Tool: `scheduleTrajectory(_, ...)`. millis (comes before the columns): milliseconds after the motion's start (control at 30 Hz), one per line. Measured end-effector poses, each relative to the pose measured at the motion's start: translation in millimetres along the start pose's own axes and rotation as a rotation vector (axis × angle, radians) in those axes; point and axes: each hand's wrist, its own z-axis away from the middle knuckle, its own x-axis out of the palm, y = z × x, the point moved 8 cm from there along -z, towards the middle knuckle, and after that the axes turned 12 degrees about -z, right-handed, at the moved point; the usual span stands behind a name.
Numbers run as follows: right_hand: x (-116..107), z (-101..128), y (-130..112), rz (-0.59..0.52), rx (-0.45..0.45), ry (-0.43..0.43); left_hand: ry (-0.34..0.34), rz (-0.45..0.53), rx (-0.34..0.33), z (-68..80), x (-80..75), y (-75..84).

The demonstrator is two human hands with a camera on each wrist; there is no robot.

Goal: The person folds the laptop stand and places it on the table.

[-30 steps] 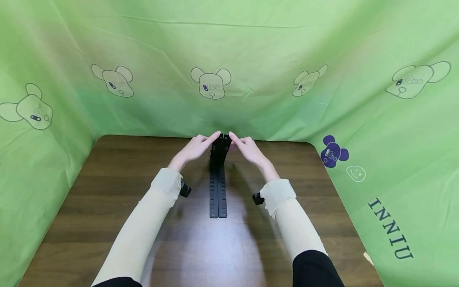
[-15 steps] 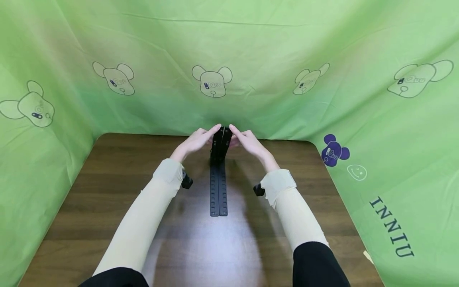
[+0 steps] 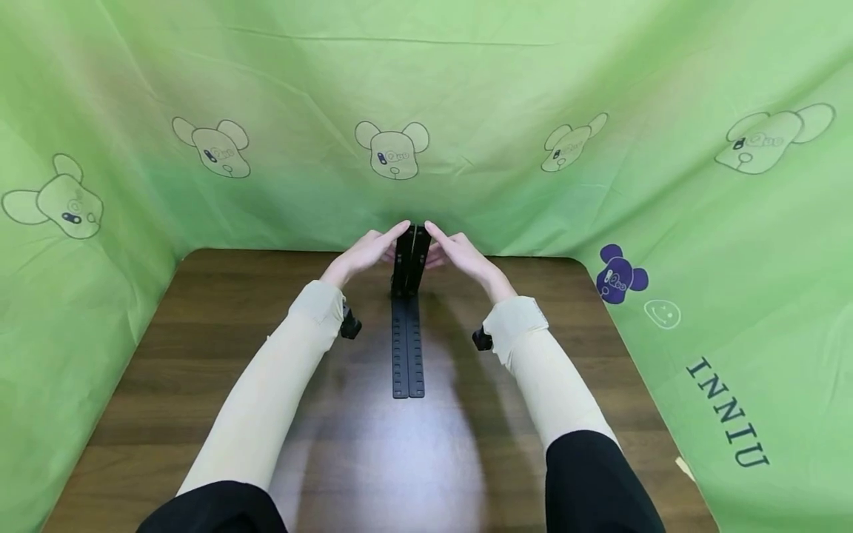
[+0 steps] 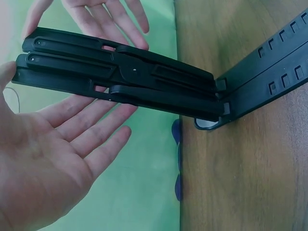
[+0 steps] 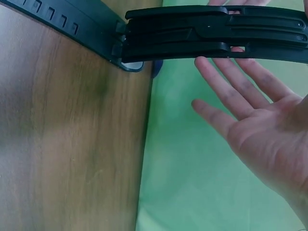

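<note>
A black folding stand lies on the brown wooden table (image 3: 200, 355). Its slotted base bars (image 3: 408, 352) lie flat, pointing toward me, and its hinged upper arms (image 3: 410, 255) are raised at the far end. My left hand (image 3: 363, 252) touches the raised arms' left side with straight fingers. My right hand (image 3: 460, 255) touches their right side the same way. In the left wrist view, the raised arms (image 4: 120, 77) run between my left palm (image 4: 53, 159) and the right hand's fingers (image 4: 108, 14). In the right wrist view, the arms (image 5: 216, 31) rest on my right hand's fingers (image 5: 240, 82).
A green cloth (image 3: 426, 89) printed with bear figures hangs behind and on both sides of the table. A purple bear print (image 3: 618, 275) shows on the right drape. The hinge (image 4: 214, 118) sits close to the table's far edge.
Both hands have lifted the stand's hinged arms higher, swinging them up from the base. The base bars stay flat on the table.
</note>
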Motion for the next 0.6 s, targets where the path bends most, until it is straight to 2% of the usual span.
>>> scheduleTrajectory(33, 0, -1, 0, 0.0, 0.002, -0.001, -0.001, 0.007, 0.0, 9.8, -0.8, 10.0)
scheduleTrajectory(67, 0, -3, 0, 0.001, 0.001, -0.003, 0.001, 0.013, 0.002, 8.8, -0.9, 10.2)
scheduleTrajectory(100, 0, -4, -1, 0.006, 0.0, -0.004, 0.013, 0.003, -0.004, 23.9, -2.3, 25.3)
scheduleTrajectory(333, -1, -6, 0, 0.011, -0.009, 0.019, 0.02, 0.026, -0.005, 23.3, -0.6, 29.3)
scheduleTrajectory(433, 0, -5, 0, 0.015, -0.007, 0.032, 0.023, 0.034, -0.008, 23.8, 0.4, 29.3)
scheduleTrajectory(533, 2, -3, 0, 0.079, -0.014, 0.031, 0.038, -0.016, -0.002, 22.8, -0.2, 24.9)
scheduleTrajectory(567, 2, -1, 0, 0.104, -0.017, 0.027, 0.038, -0.018, 0.024, 9.8, 0.5, 10.5)
scheduleTrajectory(600, 3, 0, 1, 0.128, -0.02, 0.023, 0.04, -0.045, 0.027, 9.5, 0.6, 8.1)
